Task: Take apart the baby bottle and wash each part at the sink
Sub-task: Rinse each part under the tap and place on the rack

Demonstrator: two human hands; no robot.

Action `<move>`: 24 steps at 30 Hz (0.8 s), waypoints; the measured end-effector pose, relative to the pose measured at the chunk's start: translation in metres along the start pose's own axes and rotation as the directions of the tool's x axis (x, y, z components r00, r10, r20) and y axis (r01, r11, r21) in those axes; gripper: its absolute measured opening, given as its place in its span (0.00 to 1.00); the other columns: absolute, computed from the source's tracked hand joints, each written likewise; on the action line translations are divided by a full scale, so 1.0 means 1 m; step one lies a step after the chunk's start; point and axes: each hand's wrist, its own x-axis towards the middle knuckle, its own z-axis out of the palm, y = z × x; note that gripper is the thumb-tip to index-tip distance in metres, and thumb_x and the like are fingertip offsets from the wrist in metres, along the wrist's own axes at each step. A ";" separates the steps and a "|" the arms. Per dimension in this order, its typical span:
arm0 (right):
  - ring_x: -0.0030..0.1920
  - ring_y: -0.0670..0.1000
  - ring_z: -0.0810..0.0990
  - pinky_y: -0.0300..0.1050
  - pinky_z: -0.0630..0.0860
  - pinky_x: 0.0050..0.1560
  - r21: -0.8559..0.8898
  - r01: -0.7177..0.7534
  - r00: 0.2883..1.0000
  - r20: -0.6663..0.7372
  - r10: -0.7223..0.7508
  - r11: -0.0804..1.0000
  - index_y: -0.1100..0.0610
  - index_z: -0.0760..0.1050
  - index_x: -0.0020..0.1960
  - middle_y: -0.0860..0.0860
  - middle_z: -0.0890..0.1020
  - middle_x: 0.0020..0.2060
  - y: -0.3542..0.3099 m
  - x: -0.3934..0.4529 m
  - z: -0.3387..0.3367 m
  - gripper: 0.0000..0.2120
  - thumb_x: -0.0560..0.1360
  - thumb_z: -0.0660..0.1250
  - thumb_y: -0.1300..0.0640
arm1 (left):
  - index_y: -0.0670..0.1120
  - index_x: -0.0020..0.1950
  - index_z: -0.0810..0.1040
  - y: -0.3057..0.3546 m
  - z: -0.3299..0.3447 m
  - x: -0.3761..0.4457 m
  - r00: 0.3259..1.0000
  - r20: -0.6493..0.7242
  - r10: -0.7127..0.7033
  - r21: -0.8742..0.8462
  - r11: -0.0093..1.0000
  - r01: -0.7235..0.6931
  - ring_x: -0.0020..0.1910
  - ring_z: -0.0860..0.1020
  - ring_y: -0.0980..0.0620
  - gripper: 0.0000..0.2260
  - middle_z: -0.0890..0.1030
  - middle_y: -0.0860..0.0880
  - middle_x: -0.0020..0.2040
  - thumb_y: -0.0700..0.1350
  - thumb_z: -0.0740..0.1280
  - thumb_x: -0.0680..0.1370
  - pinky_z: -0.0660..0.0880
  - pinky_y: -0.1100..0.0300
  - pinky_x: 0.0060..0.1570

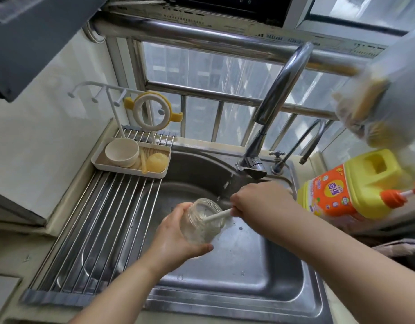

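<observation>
1. Over the sink (260, 272), my left hand (176, 237) grasps the clear bottle body (203, 222), fingers wrapped round its base, mouth tipped up and toward the right hand (260, 199).
2. The right hand is clenched on a white brush handle (217, 215); the handle runs from that grip down-left into the bottle mouth. The brush head is inside, blurred thru the wall.
3. Risk, as I judge it: the bottle looks wet, and a hard push of the brush away from the left-hand grip could slip it out into the basin below.
4. Also: the right elbow sits just beside the yellow soap jug (356, 183); a wide scrub stroke could knock it.
5. Pose: both forearms reach in from below and converge over the basin; left wrist rolled palm-up under the bottle, right wrist bent down, knuckles up.
6. Other parts lie well apart, up-left of the left-hand grip: a cap (122, 152) and nipple (157, 163) in the tray (129, 170), a ring w/ handles (152, 113) on the rack above. Faucet (279, 99): can't tell if it's running.
</observation>
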 end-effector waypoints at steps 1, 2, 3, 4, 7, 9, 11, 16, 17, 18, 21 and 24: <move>0.40 0.53 0.75 0.45 0.70 0.38 0.000 0.009 0.999 0.037 -0.009 1.000 0.51 0.77 0.54 0.49 0.74 0.40 -0.003 -0.002 -0.001 0.08 0.79 0.61 0.51 | 0.63 0.59 0.67 -0.002 -0.001 -0.002 1.000 0.001 -0.003 0.016 1.000 0.003 0.58 0.74 0.58 0.38 0.76 0.60 0.57 0.58 0.79 0.53 0.74 0.54 0.58; 0.40 0.53 0.75 0.44 0.70 0.38 0.008 -0.001 0.997 0.083 0.001 1.000 0.51 0.78 0.54 0.49 0.74 0.40 -0.002 -0.004 -0.004 0.09 0.78 0.62 0.50 | 0.63 0.59 0.67 -0.005 -0.002 -0.005 1.000 0.004 -0.003 0.041 0.999 0.003 0.57 0.75 0.58 0.37 0.76 0.62 0.56 0.58 0.79 0.54 0.74 0.54 0.58; 0.40 0.53 0.76 0.44 0.70 0.38 0.014 -0.024 0.994 0.108 0.022 1.000 0.50 0.78 0.54 0.49 0.75 0.40 0.001 -0.006 -0.007 0.09 0.78 0.63 0.49 | 0.63 0.58 0.66 -0.007 -0.003 -0.008 1.000 0.010 -0.005 0.065 0.998 0.004 0.56 0.75 0.58 0.37 0.76 0.63 0.54 0.58 0.78 0.54 0.75 0.55 0.57; 0.40 0.53 0.76 0.43 0.70 0.37 0.018 -0.047 0.994 0.097 0.045 0.999 0.50 0.79 0.53 0.49 0.76 0.40 0.005 -0.006 -0.010 0.09 0.77 0.63 0.49 | 0.64 0.58 0.66 -0.008 -0.003 -0.010 1.000 0.012 -0.013 0.073 0.997 0.012 0.55 0.75 0.59 0.36 0.76 0.63 0.53 0.59 0.78 0.54 0.75 0.55 0.56; 0.38 0.53 0.76 0.43 0.71 0.36 0.015 -0.044 0.999 0.023 0.044 0.999 0.50 0.79 0.52 0.49 0.74 0.37 -0.004 -0.005 -0.006 0.08 0.78 0.62 0.50 | 0.64 0.58 0.66 -0.007 -0.001 -0.012 0.999 -0.019 -0.046 0.042 0.998 0.047 0.53 0.76 0.59 0.37 0.77 0.63 0.52 0.61 0.77 0.53 0.76 0.53 0.55; 0.39 0.54 0.76 0.45 0.75 0.41 0.071 0.010 0.998 0.056 -0.014 0.997 0.51 0.79 0.54 0.49 0.73 0.37 -0.016 -0.006 0.004 0.10 0.79 0.61 0.49 | 0.64 0.59 0.65 -0.005 -0.001 -0.012 0.999 -0.013 -0.036 0.054 0.998 0.037 0.53 0.76 0.59 0.38 0.76 0.63 0.53 0.61 0.77 0.52 0.75 0.53 0.55; 0.38 0.53 0.75 0.45 0.74 0.40 0.117 -0.019 0.993 0.120 0.005 0.993 0.51 0.79 0.52 0.48 0.72 0.35 -0.011 -0.010 0.004 0.11 0.78 0.61 0.48 | 0.63 0.60 0.65 -0.004 -0.002 -0.014 1.000 0.026 -0.016 0.105 0.994 0.013 0.54 0.75 0.59 0.38 0.76 0.63 0.54 0.60 0.78 0.54 0.75 0.55 0.56; 0.34 0.52 0.73 0.44 0.71 0.38 0.173 -0.100 0.991 0.108 0.082 0.980 0.53 0.78 0.50 0.48 0.70 0.32 -0.011 -0.006 0.009 0.11 0.79 0.61 0.47 | 0.61 0.58 0.65 -0.002 0.002 -0.014 1.000 0.023 -0.017 0.087 0.996 0.015 0.52 0.76 0.59 0.35 0.76 0.61 0.52 0.53 0.80 0.57 0.75 0.57 0.54; 0.35 0.53 0.73 0.44 0.71 0.38 0.185 -0.079 0.991 0.118 0.058 0.980 0.54 0.79 0.51 0.49 0.69 0.32 -0.018 -0.005 0.014 0.12 0.79 0.61 0.48 | 0.60 0.58 0.65 -0.002 0.002 -0.012 0.999 0.033 -0.019 0.104 0.994 0.016 0.52 0.76 0.58 0.35 0.76 0.61 0.53 0.53 0.80 0.57 0.75 0.57 0.54; 0.35 0.54 0.73 0.44 0.71 0.38 0.191 -0.068 0.990 0.131 0.043 0.979 0.54 0.79 0.51 0.48 0.69 0.31 -0.020 -0.005 0.019 0.12 0.79 0.61 0.47 | 0.60 0.60 0.65 -0.004 0.002 -0.011 0.999 0.048 -0.018 0.135 0.991 0.011 0.53 0.76 0.58 0.36 0.75 0.61 0.54 0.54 0.79 0.57 0.74 0.56 0.54; 0.37 0.53 0.73 0.44 0.72 0.39 0.144 -0.119 0.988 0.118 0.102 0.982 0.53 0.78 0.51 0.48 0.69 0.32 -0.008 -0.008 0.023 0.13 0.78 0.61 0.46 | 0.58 0.63 0.65 -0.012 0.001 -0.011 0.998 0.060 -0.024 0.171 0.985 0.013 0.54 0.76 0.56 0.38 0.75 0.59 0.56 0.55 0.79 0.57 0.74 0.55 0.56; 0.38 0.54 0.74 0.45 0.72 0.39 0.159 -0.148 0.987 0.088 0.135 0.976 0.52 0.77 0.50 0.49 0.72 0.35 -0.002 -0.015 0.028 0.13 0.79 0.59 0.45 | 0.56 0.62 0.67 -0.015 0.000 -0.009 0.998 0.048 -0.040 0.183 0.983 0.031 0.53 0.75 0.56 0.36 0.74 0.57 0.56 0.51 0.80 0.59 0.75 0.57 0.54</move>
